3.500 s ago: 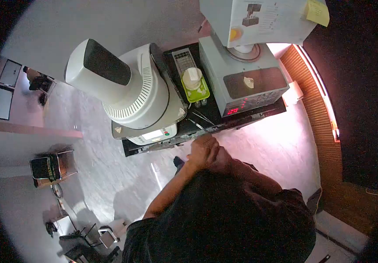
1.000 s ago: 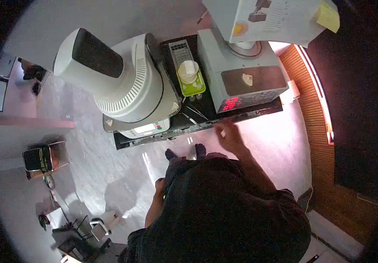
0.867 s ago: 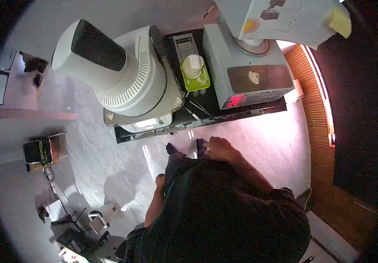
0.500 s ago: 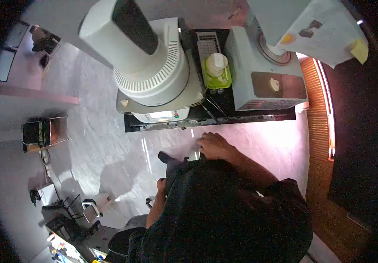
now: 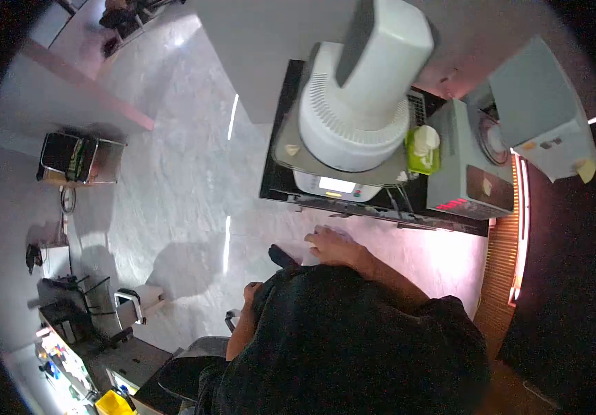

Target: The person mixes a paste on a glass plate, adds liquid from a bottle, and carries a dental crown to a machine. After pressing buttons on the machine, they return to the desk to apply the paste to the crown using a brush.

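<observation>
the white machine (image 5: 356,138) has shifted rightward in view; your right hand (image 5: 336,247) is loosely open, empty; your left hand's (image 5: 251,292) grip i can't tell. keep clear of the surface (image 5: 278,182).

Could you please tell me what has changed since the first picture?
The hands have parted: the left hand is down by the person's left side, the right hand in front of the body. The view has swung left, putting the bench farther right. The green tray stayed on the bench, the white piece on the grey box.

Dim room, pinkish floor glare, dark fisheye edges.
</observation>
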Motion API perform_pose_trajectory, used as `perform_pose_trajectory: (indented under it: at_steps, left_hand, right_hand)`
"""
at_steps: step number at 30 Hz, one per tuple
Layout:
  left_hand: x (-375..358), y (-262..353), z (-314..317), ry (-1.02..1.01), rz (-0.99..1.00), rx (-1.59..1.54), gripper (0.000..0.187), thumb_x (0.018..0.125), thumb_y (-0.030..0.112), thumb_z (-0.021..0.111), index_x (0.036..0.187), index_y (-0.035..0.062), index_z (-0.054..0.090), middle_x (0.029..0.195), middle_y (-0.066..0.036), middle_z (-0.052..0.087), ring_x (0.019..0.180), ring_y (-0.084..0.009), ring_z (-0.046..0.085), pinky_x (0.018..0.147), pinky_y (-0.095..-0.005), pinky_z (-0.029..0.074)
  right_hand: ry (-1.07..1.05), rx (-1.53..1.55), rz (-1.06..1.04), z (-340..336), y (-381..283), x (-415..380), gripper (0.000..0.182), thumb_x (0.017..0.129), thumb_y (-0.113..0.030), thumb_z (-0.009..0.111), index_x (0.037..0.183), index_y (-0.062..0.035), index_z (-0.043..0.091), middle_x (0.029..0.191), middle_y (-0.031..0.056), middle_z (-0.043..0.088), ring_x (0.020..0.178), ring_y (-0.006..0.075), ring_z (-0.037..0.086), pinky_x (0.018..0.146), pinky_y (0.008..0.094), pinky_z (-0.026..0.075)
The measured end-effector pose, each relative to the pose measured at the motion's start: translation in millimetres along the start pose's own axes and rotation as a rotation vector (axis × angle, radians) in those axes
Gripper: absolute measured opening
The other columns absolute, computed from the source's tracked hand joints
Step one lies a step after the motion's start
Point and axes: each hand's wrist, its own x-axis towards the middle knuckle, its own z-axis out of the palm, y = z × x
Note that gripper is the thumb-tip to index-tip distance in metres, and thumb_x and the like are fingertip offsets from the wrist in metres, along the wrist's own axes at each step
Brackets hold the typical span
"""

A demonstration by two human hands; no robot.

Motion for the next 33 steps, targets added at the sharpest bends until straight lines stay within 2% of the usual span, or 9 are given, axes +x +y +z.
perform_pose_trajectory:
  at_steps: [5, 8, 11, 14, 20, 23, 26, 27, 33]
  left_hand:
    - [-12.7, 17.8, -57.9, 0.08, 0.002, -0.084, 0.035, 0.094, 0.037, 0.072, 0.106, 0.0065, 0.083, 0.098, -0.011, 0.081, 0.092, -0.0268, 0.077, 0.086, -0.0383, 0.059]
    - [-3.8, 4.6, -107.0, -0.044, 0.189, 0.568, 0.033, 0.092, 0.032, 0.074, 0.106, 0.0035, 0.081, 0.094, -0.01, 0.081, 0.087, -0.0262, 0.076, 0.084, -0.0381, 0.059]
    - [-41.8, 30.4, -140.2, 0.075, -0.24, -0.217, 0.015, 0.087, 0.017, 0.077, 0.084, 0.0038, 0.072, 0.083, -0.011, 0.074, 0.075, -0.0252, 0.07, 0.07, -0.044, 0.054]
    - [-24.9, -40.6, -163.7, 0.099, -0.248, -0.257, 0.017, 0.09, 0.019, 0.073, 0.09, 0.0017, 0.074, 0.083, -0.014, 0.074, 0.074, -0.0273, 0.07, 0.064, -0.0432, 0.054]
    - [-29.2, -31.4, -179.7, -0.029, 0.513, 0.655, 0.029, 0.098, 0.023, 0.065, 0.102, -0.0026, 0.078, 0.083, -0.018, 0.073, 0.073, -0.0314, 0.071, 0.051, -0.0418, 0.055]
    - [-2.4, -5.5, -174.7, -0.087, 1.172, 0.727, 0.033, 0.099, 0.024, 0.065, 0.111, -0.0054, 0.075, 0.08, -0.018, 0.07, 0.068, -0.0297, 0.069, 0.045, -0.037, 0.05]
    - [34.1, 3.8, -150.9, -0.345, -0.395, -0.766, 0.035, 0.1, 0.024, 0.065, 0.118, -0.006, 0.072, 0.083, -0.017, 0.073, 0.072, -0.0298, 0.072, 0.047, -0.0332, 0.051]
    - [44.7, 9.9, -136.5, -0.13, -0.294, -0.406, 0.032, 0.099, 0.021, 0.066, 0.118, -0.004, 0.071, 0.085, -0.015, 0.073, 0.069, -0.0283, 0.071, 0.046, -0.0318, 0.049]
    - [113.5, 98.7, -110.1, -0.09, -0.297, -0.322, 0.028, 0.098, 0.024, 0.066, 0.12, 0.0082, 0.071, 0.098, -0.011, 0.076, 0.08, -0.0239, 0.072, 0.066, -0.0367, 0.055]
  right_hand:
    - [-0.124, -0.1, -0.091, 3.2, -74.7, 67.2, 0.036, 0.097, -0.03, 0.069, 0.126, -0.0085, 0.071, 0.116, 0.0213, 0.068, 0.114, 0.0412, 0.067, 0.096, 0.0546, 0.055]
    - [-0.114, -0.125, -0.148, 11.8, -109.1, 103.6, 0.033, 0.097, -0.028, 0.067, 0.121, -0.0066, 0.07, 0.115, 0.0229, 0.068, 0.111, 0.0428, 0.068, 0.093, 0.0567, 0.056]
    - [-0.094, -0.09, -0.2, 15.9, -143.6, 129.7, 0.031, 0.096, -0.026, 0.067, 0.118, -0.0044, 0.069, 0.112, 0.0226, 0.068, 0.109, 0.0427, 0.068, 0.093, 0.0571, 0.057]
    - [-0.049, -0.055, -0.246, 13.4, -169.6, 143.8, 0.027, 0.097, -0.025, 0.067, 0.115, -0.0056, 0.07, 0.111, 0.0203, 0.067, 0.109, 0.0414, 0.068, 0.091, 0.0548, 0.057]
    - [0.101, -0.066, -0.2, 7.0, -149.5, 140.4, 0.02, 0.098, -0.023, 0.065, 0.109, -0.0069, 0.07, 0.107, 0.0162, 0.067, 0.106, 0.0389, 0.068, 0.089, 0.0526, 0.056]
    - [0.251, 0.019, -0.122, -0.9, -133.8, 120.2, 0.018, 0.096, -0.022, 0.066, 0.102, -0.0055, 0.071, 0.102, 0.0165, 0.067, 0.103, 0.0397, 0.068, 0.088, 0.053, 0.055]
    - [0.43, 0.155, 0.002, -14.4, -113.8, 86.9, 0.017, 0.093, -0.021, 0.067, 0.092, -0.0042, 0.071, 0.094, 0.0186, 0.068, 0.097, 0.0423, 0.067, 0.085, 0.0546, 0.054]
    - [0.48, 0.191, 0.026, -20.9, -104.7, 74.2, 0.017, 0.093, -0.021, 0.067, 0.091, -0.0041, 0.071, 0.093, 0.019, 0.068, 0.095, 0.0422, 0.068, 0.084, 0.0546, 0.053]
    - [0.73, 0.211, 0.308, -52.1, -44.6, -13.6, 0.028, 0.097, -0.024, 0.069, 0.081, -0.0009, 0.066, 0.079, 0.0216, 0.065, 0.08, 0.0446, 0.065, 0.073, 0.0524, 0.051]
